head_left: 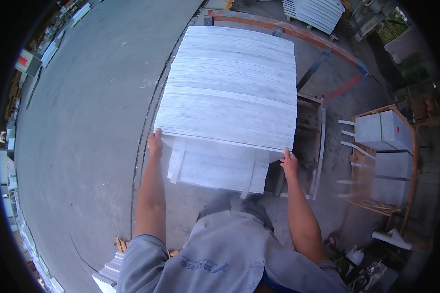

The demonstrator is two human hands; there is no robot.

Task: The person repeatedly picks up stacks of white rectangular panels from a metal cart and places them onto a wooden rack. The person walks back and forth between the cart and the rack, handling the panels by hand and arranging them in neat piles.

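A long row of thin white stone slabs (230,93), packed face to face with their edges up, fills the middle of the view. My left hand (155,142) is closed on the left end of the nearest slab (220,141). At its right end, my right hand (289,164) grips the same slab, thumb on the upper edge. The slab lies close against the row; whether it is apart from it I cannot tell. Nearer to me and lower is another layer of white slabs (212,171), with two pale spacer strips (248,178) across it.
A rusty orange metal frame (298,31) runs behind and right of the row. On the right, a wooden crate (415,146) holds white blocks (384,131). More slabs (314,13) stand at the far right. Grey concrete floor (93,136) spreads to the left.
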